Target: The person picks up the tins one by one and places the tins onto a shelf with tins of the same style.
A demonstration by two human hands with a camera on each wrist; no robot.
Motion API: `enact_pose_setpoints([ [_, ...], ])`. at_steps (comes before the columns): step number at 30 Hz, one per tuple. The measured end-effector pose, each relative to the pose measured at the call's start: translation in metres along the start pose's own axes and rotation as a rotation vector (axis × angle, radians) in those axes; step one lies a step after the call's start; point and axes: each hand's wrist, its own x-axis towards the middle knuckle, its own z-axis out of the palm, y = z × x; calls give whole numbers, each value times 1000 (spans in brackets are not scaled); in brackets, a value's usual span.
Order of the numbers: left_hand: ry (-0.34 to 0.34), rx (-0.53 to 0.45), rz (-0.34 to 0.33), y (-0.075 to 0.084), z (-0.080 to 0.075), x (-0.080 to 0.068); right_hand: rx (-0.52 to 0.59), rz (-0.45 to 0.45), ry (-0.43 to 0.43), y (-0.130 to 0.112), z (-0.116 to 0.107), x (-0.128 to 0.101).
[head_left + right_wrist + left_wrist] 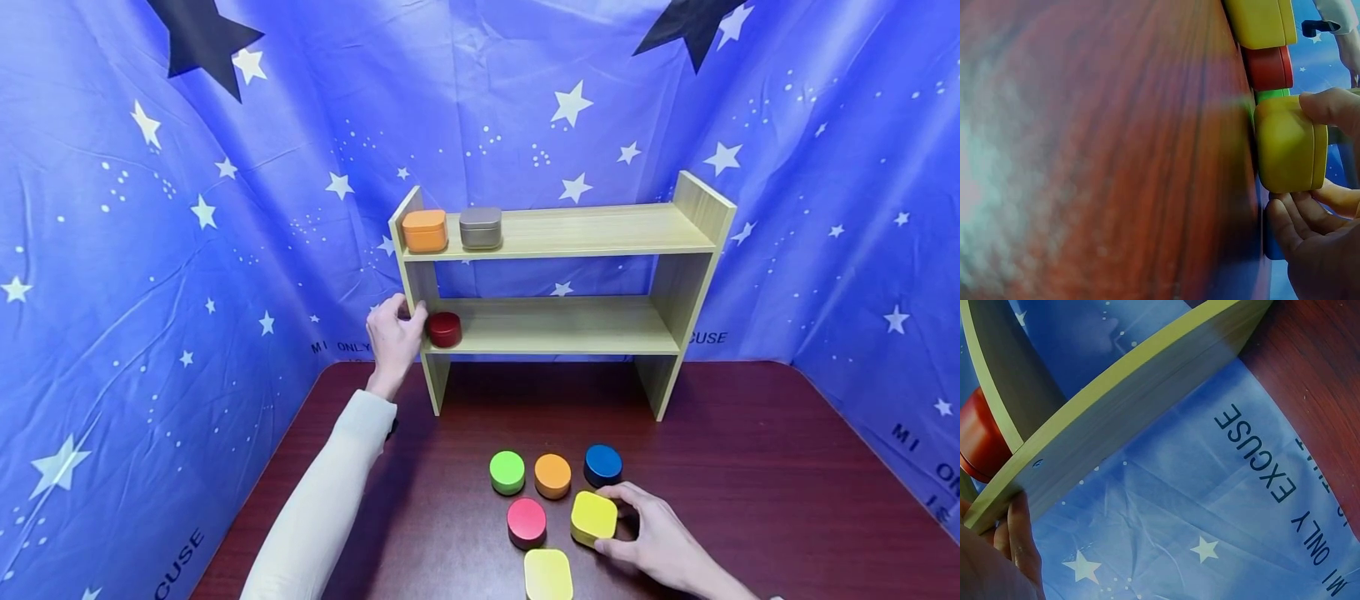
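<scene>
Yellow tin [594, 517] half behind right hand [660, 542]

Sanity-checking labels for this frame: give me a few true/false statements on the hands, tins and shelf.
1. The right hand grips a yellow square tin. True.
2. The dark red tin sits on the top shelf. False: it is on the lower shelf.
3. The left hand is at the shelf unit's left end. True.
4. The top shelf holds three tins. False: two, an orange tin and a grey tin.
</scene>
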Motion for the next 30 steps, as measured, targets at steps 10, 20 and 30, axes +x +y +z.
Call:
enact_pose_setpoints([
  [10,-26,8,-21,0,-1,3,-35,-2,-8,-2,-4,2],
  [20,1,5,-3,0,-1,3,-50,-10,-31,-4,-5,3],
  [30,-29,12,-22,-1,-1,1,-76,-43,-7,-11,-11,7],
])
